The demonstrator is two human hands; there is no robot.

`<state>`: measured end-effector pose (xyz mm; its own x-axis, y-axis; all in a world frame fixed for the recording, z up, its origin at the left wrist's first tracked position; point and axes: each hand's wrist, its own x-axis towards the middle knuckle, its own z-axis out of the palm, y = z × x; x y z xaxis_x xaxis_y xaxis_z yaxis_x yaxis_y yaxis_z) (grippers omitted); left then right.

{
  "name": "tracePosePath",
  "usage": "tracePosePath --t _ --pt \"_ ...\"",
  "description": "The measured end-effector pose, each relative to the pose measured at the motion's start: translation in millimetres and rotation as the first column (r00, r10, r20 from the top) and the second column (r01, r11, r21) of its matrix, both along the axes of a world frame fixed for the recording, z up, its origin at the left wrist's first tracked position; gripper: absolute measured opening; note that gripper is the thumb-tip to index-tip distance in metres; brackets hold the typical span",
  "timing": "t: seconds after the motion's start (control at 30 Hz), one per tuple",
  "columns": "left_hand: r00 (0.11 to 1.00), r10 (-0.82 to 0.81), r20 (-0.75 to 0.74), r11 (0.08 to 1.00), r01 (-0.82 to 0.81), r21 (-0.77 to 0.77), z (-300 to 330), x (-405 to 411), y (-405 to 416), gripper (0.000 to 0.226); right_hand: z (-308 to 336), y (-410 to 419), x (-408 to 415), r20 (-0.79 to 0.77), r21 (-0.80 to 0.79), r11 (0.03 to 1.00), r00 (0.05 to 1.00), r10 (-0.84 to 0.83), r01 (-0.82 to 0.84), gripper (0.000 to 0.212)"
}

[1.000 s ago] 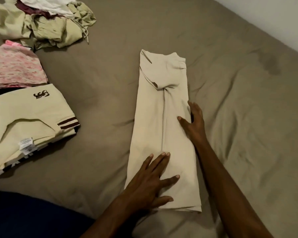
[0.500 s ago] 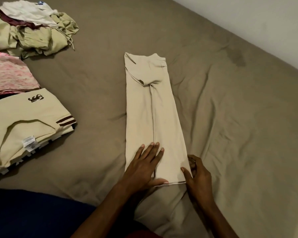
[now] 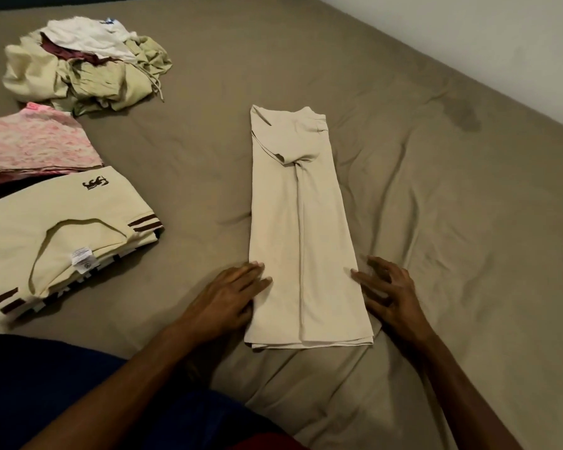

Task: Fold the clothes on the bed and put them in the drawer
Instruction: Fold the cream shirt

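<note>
**Beige garment folded into a strip between two hands**

A long, narrow, beige cotton garment [image 3: 301, 228], folded lengthwise into a strip, lies flat on the taupe bed sheet [image 3: 436, 206], running away from the person with its near hem between the two hands. The left hand [image 3: 228, 300] lies flat against the strip's left edge, its grip spread, straight fingertips touching the cloth. The right hand [image 3: 390, 293] sits just beside the right edge, fingers splayed and slightly bent, thumb tip at the cloth; it pinches nothing.

Well to the left of the left hand rests a folded cream shirt with brown striped cuffs [image 3: 62, 235], stacked on other folded pieces. Beyond it lies a folded pink patterned cloth [image 3: 36, 144]. Farther still is a crumpled heap of pale green, white and maroon clothes [image 3: 85, 69]. Near the person's body, below the left forearm, shows dark blue fabric [image 3: 46, 384].
</note>
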<state>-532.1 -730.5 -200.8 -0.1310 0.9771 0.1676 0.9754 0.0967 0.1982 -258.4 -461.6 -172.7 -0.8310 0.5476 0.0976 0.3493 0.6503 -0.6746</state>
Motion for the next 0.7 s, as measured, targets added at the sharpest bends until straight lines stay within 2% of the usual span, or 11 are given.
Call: tracePosePath --t 0.1,0.2,0.27,0.33,0.4,0.5,0.53,0.6,0.63,0.67,0.7 --pt "0.997 -0.066 -0.035 0.991 0.070 0.111 -13.7 -1.0 7.7 0.048 -9.7 11.6 -12.3 0.037 0.147 0.975 0.986 0.161 -0.165 0.039" --pt "0.984 -0.177 0.007 0.978 0.175 0.110 -19.3 -11.2 6.1 0.055 -11.5 20.9 -25.0 -0.020 0.081 0.968 0.971 0.239 -0.236 0.037" --pt "0.973 -0.228 -0.022 0.968 0.229 0.098 -19.8 -13.0 6.4 0.062 -11.2 23.6 -28.7 -0.047 0.052 0.964 0.963 0.264 -0.262 0.042" --pt "0.966 -0.230 -0.119 0.961 0.245 0.130 -19.0 -6.7 11.4 0.048 -11.9 30.2 -32.1 -0.046 0.045 0.957 0.957 0.287 -0.285 0.048" --pt "0.955 -0.214 -0.203 0.943 0.256 0.210 -22.6 -3.1 16.4 0.035 -14.1 31.5 -35.7 -0.032 0.062 0.949 0.950 0.310 -0.308 0.043" --pt "0.944 -0.238 -0.229 0.917 0.296 0.266 -24.0 -11.3 25.1 0.030 -12.9 31.4 -40.8 0.000 0.105 0.928 0.933 0.360 -0.358 0.041" --pt "0.941 -0.262 -0.216 0.911 0.315 0.267 -24.0 -14.1 28.7 0.027 -10.7 36.9 -44.4 0.020 0.067 0.924 0.926 0.377 -0.377 0.044" --pt "0.951 -0.291 -0.106 0.905 0.310 0.293 -21.3 -16.3 33.1 0.022 2.1 45.6 -51.2 0.006 -0.139 0.899 0.907 0.420 -0.415 0.035" --pt "0.966 -0.260 0.011 0.918 0.243 0.314 -12.0 -18.5 38.8 0.020 12.4 52.9 -60.9 -0.026 -0.253 0.869 0.900 0.434 -0.426 0.029" --pt "0.959 -0.194 0.204 0.931 0.115 0.346 1.0 -18.4 46.1 0.019 22.7 57.8 -71.3 -0.046 -0.378 0.836 0.910 0.413 -0.398 0.027" --pt "0.889 -0.098 0.448 0.940 -0.065 0.335 15.9 -25.0 60.7 0.017 37.5 60.9 -89.4 -0.064 -0.499 0.797 0.932 0.358 -0.340 0.029"
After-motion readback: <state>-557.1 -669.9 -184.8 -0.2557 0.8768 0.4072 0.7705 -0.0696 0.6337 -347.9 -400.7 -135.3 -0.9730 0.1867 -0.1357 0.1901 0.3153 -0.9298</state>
